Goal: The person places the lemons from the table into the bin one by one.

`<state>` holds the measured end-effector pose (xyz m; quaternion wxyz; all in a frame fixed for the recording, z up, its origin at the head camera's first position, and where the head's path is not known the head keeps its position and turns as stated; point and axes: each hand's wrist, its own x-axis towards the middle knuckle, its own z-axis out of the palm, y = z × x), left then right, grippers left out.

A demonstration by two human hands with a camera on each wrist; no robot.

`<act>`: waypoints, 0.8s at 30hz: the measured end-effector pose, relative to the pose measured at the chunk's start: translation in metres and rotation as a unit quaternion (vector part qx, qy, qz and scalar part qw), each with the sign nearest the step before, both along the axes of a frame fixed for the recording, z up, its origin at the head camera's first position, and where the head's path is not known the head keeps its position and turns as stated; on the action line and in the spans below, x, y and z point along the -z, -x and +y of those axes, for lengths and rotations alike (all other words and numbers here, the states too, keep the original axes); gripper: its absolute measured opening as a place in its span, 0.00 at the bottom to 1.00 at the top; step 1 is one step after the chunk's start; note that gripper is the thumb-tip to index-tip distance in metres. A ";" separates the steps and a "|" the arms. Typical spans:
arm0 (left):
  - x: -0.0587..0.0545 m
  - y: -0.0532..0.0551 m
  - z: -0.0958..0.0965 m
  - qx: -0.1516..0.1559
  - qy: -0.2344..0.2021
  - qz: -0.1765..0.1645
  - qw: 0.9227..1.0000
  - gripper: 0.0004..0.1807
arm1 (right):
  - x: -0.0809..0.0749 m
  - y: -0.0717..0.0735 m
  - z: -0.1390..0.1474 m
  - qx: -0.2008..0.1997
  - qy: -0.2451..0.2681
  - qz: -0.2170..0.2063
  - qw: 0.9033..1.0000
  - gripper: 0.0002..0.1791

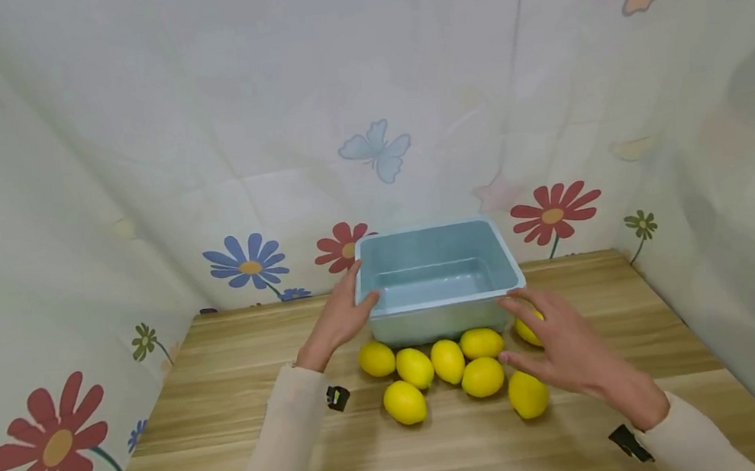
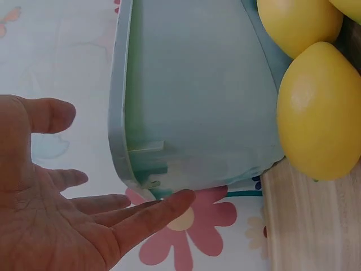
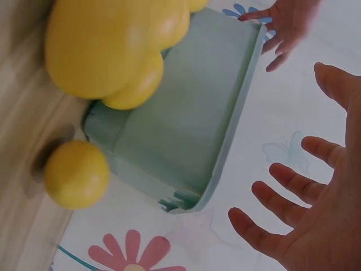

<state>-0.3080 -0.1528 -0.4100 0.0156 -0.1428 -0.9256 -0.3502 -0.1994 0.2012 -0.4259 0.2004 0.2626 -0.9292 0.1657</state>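
Observation:
A pale blue-green plastic bin [image 1: 442,321] stands upright at the back of the wooden table, with nothing inside it. At its left end is my left hand [image 1: 343,314], fingers spread along the outside and thumb by the front left corner of the rim. The left wrist view shows those fingertips right at the bin's end wall [image 2: 197,113]. My right hand [image 1: 564,342] hovers by the front right corner, fingers extended and palm holding nothing. Several yellow lemons [image 1: 447,362] lie in front of the bin, and another lemon [image 3: 76,174] sits by its right end, partly behind my right hand.
The wooden table [image 1: 233,435] ends at a white curtain [image 1: 255,125] printed with flowers and butterflies, which also hangs along both sides. Dark strap clips show at my left cuff [image 1: 292,406] and right cuff [image 1: 682,434].

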 end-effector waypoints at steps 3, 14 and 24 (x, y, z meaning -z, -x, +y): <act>0.003 0.004 -0.002 -0.003 -0.032 -0.008 0.999 0.40 | 0.008 -0.007 0.001 -0.001 -0.010 -0.001 1.000 0.40; 0.011 0.011 -0.007 -0.036 -0.158 -0.113 0.980 0.39 | 0.044 -0.023 0.013 0.002 -0.049 -0.114 0.992 0.34; 0.016 0.021 -0.010 -0.039 -0.194 -0.138 0.970 0.34 | 0.064 -0.016 0.020 -0.046 -0.070 -0.104 0.991 0.28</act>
